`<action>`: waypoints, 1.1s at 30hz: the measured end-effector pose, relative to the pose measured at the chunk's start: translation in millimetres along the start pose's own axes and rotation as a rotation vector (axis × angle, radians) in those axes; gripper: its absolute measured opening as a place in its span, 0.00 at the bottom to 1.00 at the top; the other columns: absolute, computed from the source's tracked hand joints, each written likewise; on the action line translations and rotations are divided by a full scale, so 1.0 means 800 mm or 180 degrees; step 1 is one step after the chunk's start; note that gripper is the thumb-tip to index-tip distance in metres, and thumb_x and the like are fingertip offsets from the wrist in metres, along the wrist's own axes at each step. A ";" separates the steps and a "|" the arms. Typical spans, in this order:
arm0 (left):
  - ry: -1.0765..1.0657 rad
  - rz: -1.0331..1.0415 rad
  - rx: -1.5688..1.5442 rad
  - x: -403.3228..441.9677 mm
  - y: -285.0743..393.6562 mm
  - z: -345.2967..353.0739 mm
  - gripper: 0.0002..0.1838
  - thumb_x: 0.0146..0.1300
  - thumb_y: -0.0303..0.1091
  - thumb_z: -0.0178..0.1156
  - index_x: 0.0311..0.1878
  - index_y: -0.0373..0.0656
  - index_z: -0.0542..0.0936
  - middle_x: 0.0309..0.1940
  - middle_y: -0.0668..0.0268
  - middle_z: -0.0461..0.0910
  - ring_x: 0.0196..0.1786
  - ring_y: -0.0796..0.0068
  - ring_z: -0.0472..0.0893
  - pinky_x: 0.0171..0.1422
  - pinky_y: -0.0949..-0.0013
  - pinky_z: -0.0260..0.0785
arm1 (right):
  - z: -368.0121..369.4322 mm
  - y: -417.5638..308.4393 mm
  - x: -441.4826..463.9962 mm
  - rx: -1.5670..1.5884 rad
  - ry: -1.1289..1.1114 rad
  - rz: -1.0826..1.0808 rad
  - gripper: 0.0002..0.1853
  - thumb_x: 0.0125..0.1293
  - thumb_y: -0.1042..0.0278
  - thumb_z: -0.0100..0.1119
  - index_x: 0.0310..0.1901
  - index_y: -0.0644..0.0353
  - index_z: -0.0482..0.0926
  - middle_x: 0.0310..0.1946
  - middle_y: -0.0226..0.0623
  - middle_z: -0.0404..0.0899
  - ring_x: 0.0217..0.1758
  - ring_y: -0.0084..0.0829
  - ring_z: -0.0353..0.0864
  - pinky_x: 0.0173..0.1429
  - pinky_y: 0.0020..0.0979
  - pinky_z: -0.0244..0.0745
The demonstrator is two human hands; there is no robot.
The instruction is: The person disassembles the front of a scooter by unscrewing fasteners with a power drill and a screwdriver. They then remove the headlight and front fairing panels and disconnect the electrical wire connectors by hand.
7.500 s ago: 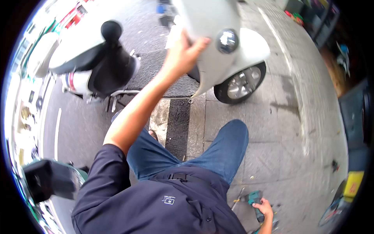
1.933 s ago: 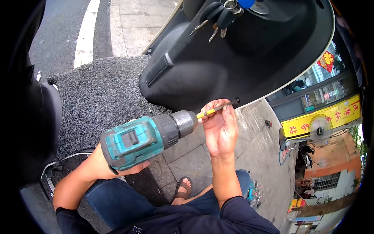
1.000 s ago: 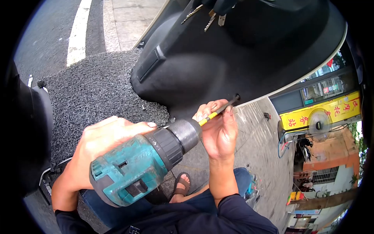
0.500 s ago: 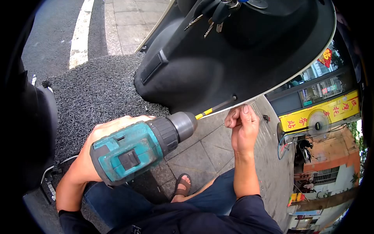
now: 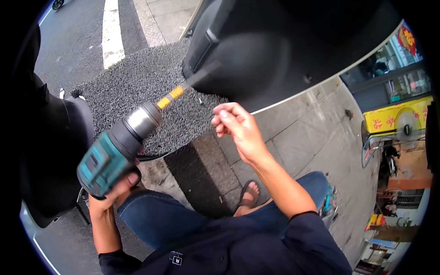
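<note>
In my left hand [image 5: 120, 187] is a teal and black cordless drill [image 5: 107, 156], gripped by its handle. A long driver bit [image 5: 170, 97] with yellow bands sticks out of its chuck, blurred at the tip, over the grey looped floor mat [image 5: 137, 75]. My right hand [image 5: 236, 128] is closed, thumb pressed to curled fingers, just right of the mat; whatever it may hold is hidden. Beyond both hands stands the black scooter front panel [image 5: 275, 50], with a recessed hole [image 5: 307, 78] near its lower edge. A tiny pale piece [image 5: 200, 100] lies on the mat.
The black scooter seat [image 5: 50, 151] rises close on the left. My knees [image 5: 158, 213] are bent below the hands, over paving [image 5: 293, 133]. Teal tools [image 5: 328, 201] lie by my right knee. A fan [image 5: 407, 129] and a yellow sign [image 5: 378, 120] stand farther right.
The drill has swung left and away from the hole at the panel's edge, its bit now over the mat. My right hand has left the panel edge, still closed. The view has shifted.
</note>
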State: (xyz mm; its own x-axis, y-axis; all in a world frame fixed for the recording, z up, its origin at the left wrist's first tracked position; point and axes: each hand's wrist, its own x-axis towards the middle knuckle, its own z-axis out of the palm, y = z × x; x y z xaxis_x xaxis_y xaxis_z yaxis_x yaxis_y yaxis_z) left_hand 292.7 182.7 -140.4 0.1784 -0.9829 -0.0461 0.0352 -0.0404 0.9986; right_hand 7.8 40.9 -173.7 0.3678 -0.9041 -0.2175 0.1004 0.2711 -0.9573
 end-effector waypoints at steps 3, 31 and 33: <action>0.0342 -0.0050 -0.0111 0.014 0.026 0.010 0.36 0.45 0.35 0.70 0.61 0.35 0.72 0.48 0.54 0.80 0.43 0.68 0.80 0.51 0.65 0.74 | -0.003 0.048 -0.007 -0.0724 -0.0260 0.0143 0.11 0.73 0.62 0.55 0.43 0.63 0.77 0.32 0.29 0.79 0.31 0.17 0.75 0.38 0.22 0.74; -0.0198 -0.2692 -0.2746 -0.035 -0.044 0.112 0.25 0.57 0.27 0.57 0.60 0.36 0.72 0.50 0.59 0.81 0.41 0.69 0.82 0.49 0.63 0.77 | -0.032 0.043 -0.010 0.0910 0.0261 0.0877 0.13 0.76 0.62 0.50 0.49 0.63 0.78 0.39 0.37 0.82 0.41 0.23 0.80 0.44 0.26 0.78; -0.0191 -0.2716 -0.2789 -0.034 -0.047 0.111 0.25 0.57 0.27 0.57 0.60 0.36 0.72 0.50 0.59 0.81 0.41 0.68 0.82 0.50 0.63 0.76 | -0.033 0.045 -0.009 0.0893 0.0266 0.0872 0.13 0.76 0.62 0.50 0.49 0.63 0.78 0.39 0.37 0.82 0.40 0.23 0.80 0.44 0.26 0.78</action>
State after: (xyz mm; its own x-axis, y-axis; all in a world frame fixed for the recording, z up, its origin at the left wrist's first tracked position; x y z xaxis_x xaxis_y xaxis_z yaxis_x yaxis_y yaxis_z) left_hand 199.5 194.6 -173.9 -0.2706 -0.7081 -0.6522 0.7727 -0.5638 0.2915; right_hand -15.6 48.6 -211.5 0.3407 -0.8064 -0.4833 0.2617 0.5751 -0.7751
